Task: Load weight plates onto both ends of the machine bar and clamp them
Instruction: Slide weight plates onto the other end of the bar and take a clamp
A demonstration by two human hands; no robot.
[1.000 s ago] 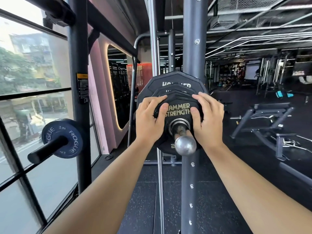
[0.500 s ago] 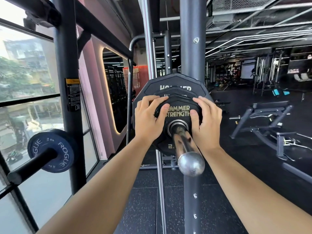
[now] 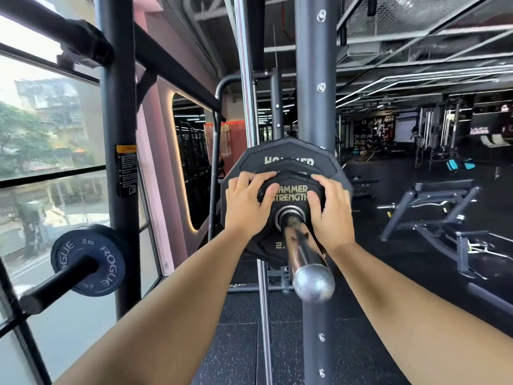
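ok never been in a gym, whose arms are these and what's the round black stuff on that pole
The camera sits on a person's head, so the two bare arms are theirs. The shiny rod pointing at you is the machine bar. Round black weight plates are threaded on it: a small plate in front, bigger plates behind. The left hand and right hand grip the small plate by its sides. No clamp shows on the bar. At left, a blue Rogue plate sits on a storage peg; a bench stands at right.
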